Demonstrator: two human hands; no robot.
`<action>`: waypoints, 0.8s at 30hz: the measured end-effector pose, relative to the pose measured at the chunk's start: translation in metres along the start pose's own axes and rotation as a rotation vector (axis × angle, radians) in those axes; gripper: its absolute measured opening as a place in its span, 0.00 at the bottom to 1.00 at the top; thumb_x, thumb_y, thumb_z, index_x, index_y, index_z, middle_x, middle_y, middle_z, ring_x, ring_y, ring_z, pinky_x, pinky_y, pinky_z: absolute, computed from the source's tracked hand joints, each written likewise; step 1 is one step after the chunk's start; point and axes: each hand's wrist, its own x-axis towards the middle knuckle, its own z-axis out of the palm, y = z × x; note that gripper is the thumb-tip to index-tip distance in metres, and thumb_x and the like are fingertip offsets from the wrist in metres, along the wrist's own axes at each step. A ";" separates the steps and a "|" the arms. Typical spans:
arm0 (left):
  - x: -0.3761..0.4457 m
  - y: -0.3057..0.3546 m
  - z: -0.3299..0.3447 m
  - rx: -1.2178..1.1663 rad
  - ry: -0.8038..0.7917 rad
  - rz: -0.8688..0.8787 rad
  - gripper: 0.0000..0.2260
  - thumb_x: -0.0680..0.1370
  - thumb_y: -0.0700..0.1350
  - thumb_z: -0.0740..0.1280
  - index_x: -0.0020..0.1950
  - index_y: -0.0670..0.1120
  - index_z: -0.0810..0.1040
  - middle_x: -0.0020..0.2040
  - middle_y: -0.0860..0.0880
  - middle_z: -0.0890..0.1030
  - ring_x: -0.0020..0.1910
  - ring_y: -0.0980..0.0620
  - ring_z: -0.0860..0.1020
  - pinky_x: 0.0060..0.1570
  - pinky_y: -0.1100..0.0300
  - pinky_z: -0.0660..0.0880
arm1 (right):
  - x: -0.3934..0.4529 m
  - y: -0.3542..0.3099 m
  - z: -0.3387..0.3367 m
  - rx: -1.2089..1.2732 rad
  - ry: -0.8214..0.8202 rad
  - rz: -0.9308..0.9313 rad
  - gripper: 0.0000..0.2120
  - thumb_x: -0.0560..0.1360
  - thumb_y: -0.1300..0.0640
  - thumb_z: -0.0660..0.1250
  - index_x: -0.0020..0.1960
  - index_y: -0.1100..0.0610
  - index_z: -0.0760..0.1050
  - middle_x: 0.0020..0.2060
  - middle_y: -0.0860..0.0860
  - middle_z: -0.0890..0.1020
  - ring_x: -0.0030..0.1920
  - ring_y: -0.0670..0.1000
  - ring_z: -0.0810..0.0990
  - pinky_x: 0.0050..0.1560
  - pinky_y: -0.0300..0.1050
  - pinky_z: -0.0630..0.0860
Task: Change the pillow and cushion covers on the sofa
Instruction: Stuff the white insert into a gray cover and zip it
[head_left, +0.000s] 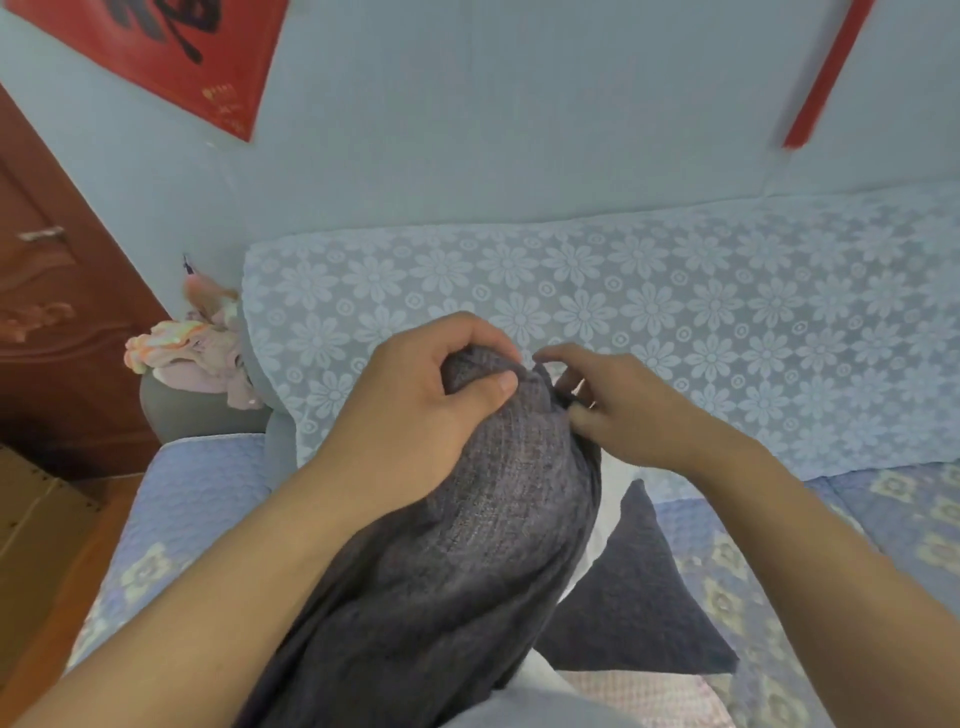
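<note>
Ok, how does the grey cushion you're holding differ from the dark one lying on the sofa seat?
The grey cushion is held up, gripped at its top corner by the left hand, with the right hand pinching its edge; the dark cushion lies flat on the sofa seat, untouched. The grey cushion is a lighter, mottled grey weave; the dark cushion is a plainer, near-navy shade. Both are fabric-covered, with pointed corners.

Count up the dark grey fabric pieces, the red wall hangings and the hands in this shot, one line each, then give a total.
Dark grey fabric pieces: 2, the grey cover and the dark cushion
Red wall hangings: 2, the red poster and the red strip
Hands: 2, left hand and right hand
Total: 6
</note>
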 end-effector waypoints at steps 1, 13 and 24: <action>-0.001 0.004 0.000 -0.044 -0.001 0.028 0.09 0.77 0.43 0.73 0.46 0.59 0.82 0.43 0.59 0.83 0.44 0.59 0.81 0.47 0.59 0.76 | 0.003 -0.005 -0.005 -0.015 -0.013 0.024 0.23 0.77 0.62 0.64 0.70 0.47 0.69 0.42 0.45 0.81 0.39 0.42 0.79 0.43 0.43 0.77; 0.043 0.061 -0.033 -0.091 0.213 0.276 0.14 0.78 0.37 0.71 0.55 0.55 0.75 0.39 0.47 0.79 0.38 0.53 0.79 0.41 0.60 0.74 | 0.026 -0.064 -0.085 0.070 -0.164 0.142 0.12 0.79 0.42 0.64 0.60 0.43 0.77 0.45 0.41 0.80 0.47 0.45 0.79 0.47 0.42 0.74; 0.047 0.071 -0.033 -0.204 0.195 0.346 0.16 0.76 0.34 0.71 0.40 0.57 0.84 0.42 0.57 0.84 0.45 0.58 0.81 0.48 0.64 0.74 | 0.074 -0.004 -0.103 -0.291 0.425 0.506 0.15 0.82 0.54 0.57 0.55 0.62 0.78 0.54 0.63 0.81 0.54 0.64 0.79 0.45 0.47 0.68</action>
